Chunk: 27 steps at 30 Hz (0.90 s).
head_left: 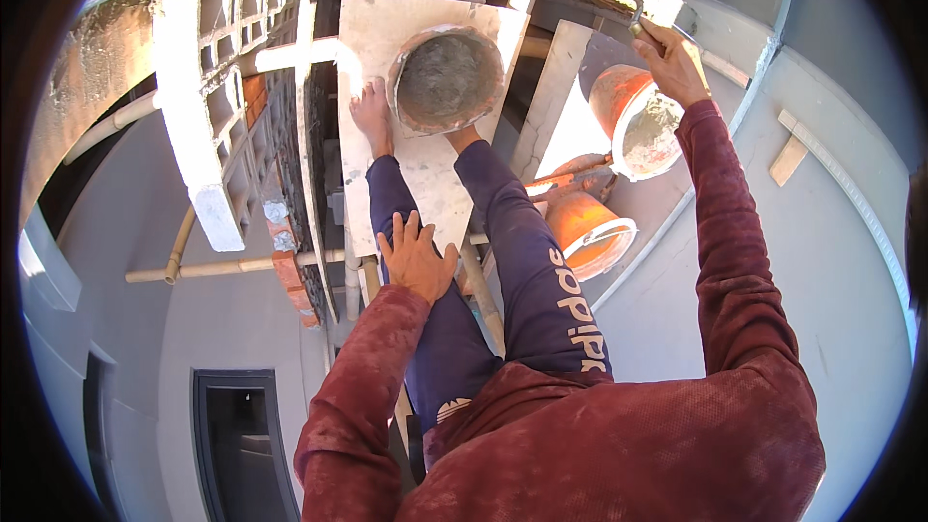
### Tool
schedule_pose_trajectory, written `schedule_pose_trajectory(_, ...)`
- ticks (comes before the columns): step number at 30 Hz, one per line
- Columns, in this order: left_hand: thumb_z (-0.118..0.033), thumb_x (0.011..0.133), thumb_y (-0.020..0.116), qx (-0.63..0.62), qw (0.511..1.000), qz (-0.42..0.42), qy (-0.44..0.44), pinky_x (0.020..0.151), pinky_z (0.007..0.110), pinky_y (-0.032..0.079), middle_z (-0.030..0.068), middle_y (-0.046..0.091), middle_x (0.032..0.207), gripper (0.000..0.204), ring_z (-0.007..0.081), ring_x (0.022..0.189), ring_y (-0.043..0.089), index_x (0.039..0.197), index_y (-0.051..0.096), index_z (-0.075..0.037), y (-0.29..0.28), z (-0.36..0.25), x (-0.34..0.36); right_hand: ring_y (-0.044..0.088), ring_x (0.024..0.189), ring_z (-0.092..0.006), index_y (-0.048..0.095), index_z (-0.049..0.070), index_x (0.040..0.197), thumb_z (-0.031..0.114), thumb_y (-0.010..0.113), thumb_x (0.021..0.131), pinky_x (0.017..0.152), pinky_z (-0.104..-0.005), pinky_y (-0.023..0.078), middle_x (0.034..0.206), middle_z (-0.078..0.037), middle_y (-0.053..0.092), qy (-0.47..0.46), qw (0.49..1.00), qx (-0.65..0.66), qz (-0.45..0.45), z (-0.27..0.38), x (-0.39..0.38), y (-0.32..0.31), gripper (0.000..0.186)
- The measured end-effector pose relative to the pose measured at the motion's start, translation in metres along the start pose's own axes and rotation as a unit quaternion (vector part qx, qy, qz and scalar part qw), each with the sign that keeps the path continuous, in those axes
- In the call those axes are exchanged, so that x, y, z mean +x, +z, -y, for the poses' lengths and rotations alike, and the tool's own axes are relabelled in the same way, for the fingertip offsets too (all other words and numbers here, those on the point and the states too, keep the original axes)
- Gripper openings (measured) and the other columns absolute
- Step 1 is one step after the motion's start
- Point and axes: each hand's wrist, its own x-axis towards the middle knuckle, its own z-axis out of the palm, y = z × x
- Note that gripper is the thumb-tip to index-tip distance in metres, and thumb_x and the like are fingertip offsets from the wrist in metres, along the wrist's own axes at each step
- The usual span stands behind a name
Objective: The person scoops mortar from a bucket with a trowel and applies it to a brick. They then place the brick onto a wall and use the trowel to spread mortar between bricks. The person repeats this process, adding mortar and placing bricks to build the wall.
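My right hand (674, 63) is raised at the upper right, its fingers wrapped around the handle of a trowel (635, 27). The bent metal neck reaches up toward the sunlit masonry edge, where the blade shows only as a thin dark strip. My left hand (418, 256) lies on my left leg near the knee, fingers spread, with nothing in it. Between my bare feet stands a round tub (437, 126) of grey wet mortar. It sits on a pale board (425, 198), which also bears my left foot (372, 116).
Two orange buckets (580, 217) are to the right of my legs; the upper one has grey mortar in it. Bamboo poles (242, 269) cross below the board. A white pierced block screen (198, 126) rises at left, a grey wall (822, 280) at right. A drop opens at lower left.
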Motion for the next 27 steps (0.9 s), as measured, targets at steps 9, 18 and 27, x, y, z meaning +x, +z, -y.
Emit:
schedule_pose_trajectory(9,-0.042,0.086,0.061,-0.009,1.0,0.003,-0.011,0.119,0.057,0.01,0.0165,0.038,0.153,0.056,0.0347,0.149,0.02,0.129,0.061,-0.007,0.009,-0.005,-0.002,0.065,0.093,-0.04,0.06,0.004,0.11,0.026,0.053,0.095,0.082,-0.0488,0.052,0.101,-0.019,0.066,-0.021,0.982,-0.171,0.079,0.065,0.006,0.051,0.027)
schedule_pose_trajectory(18,-0.043,0.086,0.059,-0.012,0.999,0.026,-0.032,0.119,0.058,0.009,0.0159,0.036,0.155,0.058,0.0342,0.149,0.019,0.132,0.06,-0.007,0.018,-0.016,-0.004,0.065,0.103,-0.0372,0.066,0.009,0.103,0.026,0.056,0.093,0.087,-0.0459,0.053,0.108,-0.017,0.068,0.099,0.955,-0.266,0.089,-0.048,0.019,0.006,0.022)
schedule_pose_trajectory(27,-0.039,0.085,0.06,0.007,0.999,0.016,-0.048,0.119,0.059,0.011,0.0156,0.037,0.154,0.056,0.0355,0.149,0.019,0.131,0.059,-0.008,0.011,-0.006,-0.003,0.064,0.09,-0.0397,0.055,0.004,0.107,0.024,0.051,0.098,0.077,-0.0521,0.05,0.102,-0.02,0.064,0.056,0.962,-0.252,0.087,-0.005,-0.082,-0.055,0.022)
